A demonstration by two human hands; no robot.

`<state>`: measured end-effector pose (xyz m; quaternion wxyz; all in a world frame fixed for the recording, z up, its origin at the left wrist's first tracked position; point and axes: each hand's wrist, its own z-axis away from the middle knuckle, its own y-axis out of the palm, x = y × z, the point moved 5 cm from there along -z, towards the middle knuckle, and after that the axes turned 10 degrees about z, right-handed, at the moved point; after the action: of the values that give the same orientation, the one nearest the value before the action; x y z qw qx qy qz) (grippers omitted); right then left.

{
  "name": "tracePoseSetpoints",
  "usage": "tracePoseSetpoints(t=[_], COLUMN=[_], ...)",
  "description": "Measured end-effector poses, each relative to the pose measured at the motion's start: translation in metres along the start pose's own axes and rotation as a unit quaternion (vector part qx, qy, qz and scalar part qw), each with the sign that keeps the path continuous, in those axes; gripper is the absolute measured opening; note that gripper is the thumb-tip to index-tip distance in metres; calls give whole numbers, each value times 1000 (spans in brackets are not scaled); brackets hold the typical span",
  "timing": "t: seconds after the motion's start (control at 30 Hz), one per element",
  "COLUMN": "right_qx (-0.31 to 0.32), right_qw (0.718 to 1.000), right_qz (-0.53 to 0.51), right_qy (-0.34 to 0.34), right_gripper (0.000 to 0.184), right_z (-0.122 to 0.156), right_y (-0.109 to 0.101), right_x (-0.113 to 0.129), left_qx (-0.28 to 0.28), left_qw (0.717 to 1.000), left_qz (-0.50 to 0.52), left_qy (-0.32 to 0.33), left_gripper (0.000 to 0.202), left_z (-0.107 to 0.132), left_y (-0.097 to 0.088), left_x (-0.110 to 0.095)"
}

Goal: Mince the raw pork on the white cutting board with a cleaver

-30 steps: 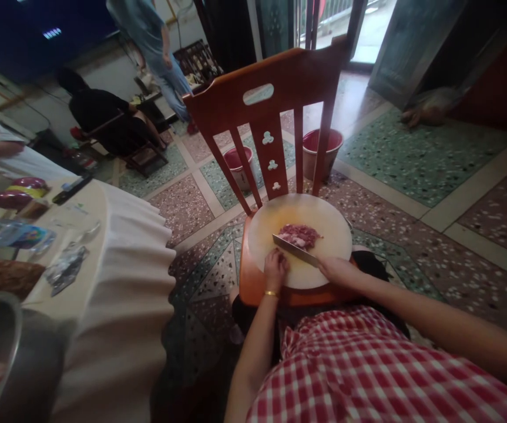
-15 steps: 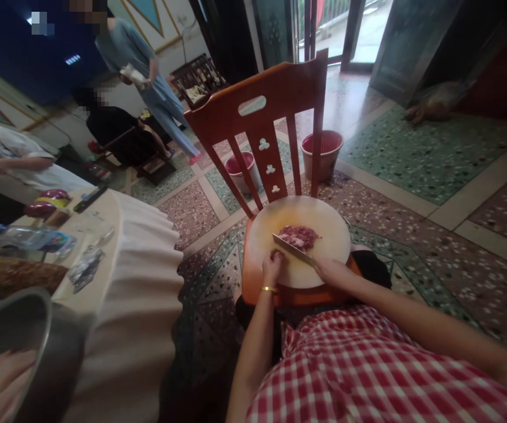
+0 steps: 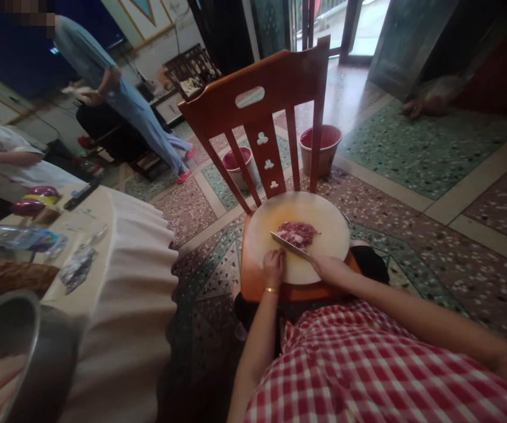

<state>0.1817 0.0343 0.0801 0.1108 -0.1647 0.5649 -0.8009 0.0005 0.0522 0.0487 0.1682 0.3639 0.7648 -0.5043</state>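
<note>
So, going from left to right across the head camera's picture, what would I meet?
Metal bowl → table with a white cloth → left hand → chopped meat on the round board → right hand holding the knife → green and speckled floor tiles.

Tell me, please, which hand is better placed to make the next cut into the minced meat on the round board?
The right hand, probably. It holds the knife, whose blade lies at the near edge of the meat. The left hand rests on the cutting board beside the blade tip, holding nothing.
</note>
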Motion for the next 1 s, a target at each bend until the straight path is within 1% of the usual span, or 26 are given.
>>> tracePoseSetpoints(t=[0.03,0.13,0.23,0.3,0.37,0.47,0.57,0.63,0.67,0.73,0.8,0.9,0.93,1.0], right_qx=[-2,-22,-43,-37,-19,7,7,-2,-5,-6,-4,-6,-8,-11], right_qw=[1000,999,996,995,995,997,998,998,998,998,998,999,999,999], right_qz=[5,30,59,73,79,57,33,27,24,23,28,38,39,41], right_qy=[-4,-19,-42,-55,-55,-54,-61,-64,-66,-63,-53,-35,-32,-33], right_gripper=[30,26,23,24,26,28,30,32,33,36,33,25,24,23], right_z=[2,8,13,12,7,-11,-31,-37,-36,-29,-16,1,4,7], right_y=[-1,-5,-7,-5,-2,-2,-10,-13,-13,-9,-2,4,3,1], right_x=[2,9,15,16,17,25,42,47,47,37,19,-6,-9,-8], left_qx=[9,10,22,22,16,5,5,2,-1,-9,-21,-44,-45,-39], left_qw=[1000,999,999,998,999,999,999,999,999,998,999,999,999,999], left_qz=[-2,-23,-43,-49,-45,-35,-39,-47,-50,-53,-45,-16,-6,6], left_qy=[12,22,19,18,20,26,22,19,19,18,9,-8,-8,0], left_gripper=[23,22,24,26,26,24,23,22,22,22,22,23,22,19], left_z=[0,3,5,6,5,5,6,7,7,8,8,8,8,8], left_y=[4,8,9,8,8,10,12,13,13,12,10,6,6,6], left_x=[-1,-3,-4,-4,-4,-1,4,7,8,8,8,5,4,4])
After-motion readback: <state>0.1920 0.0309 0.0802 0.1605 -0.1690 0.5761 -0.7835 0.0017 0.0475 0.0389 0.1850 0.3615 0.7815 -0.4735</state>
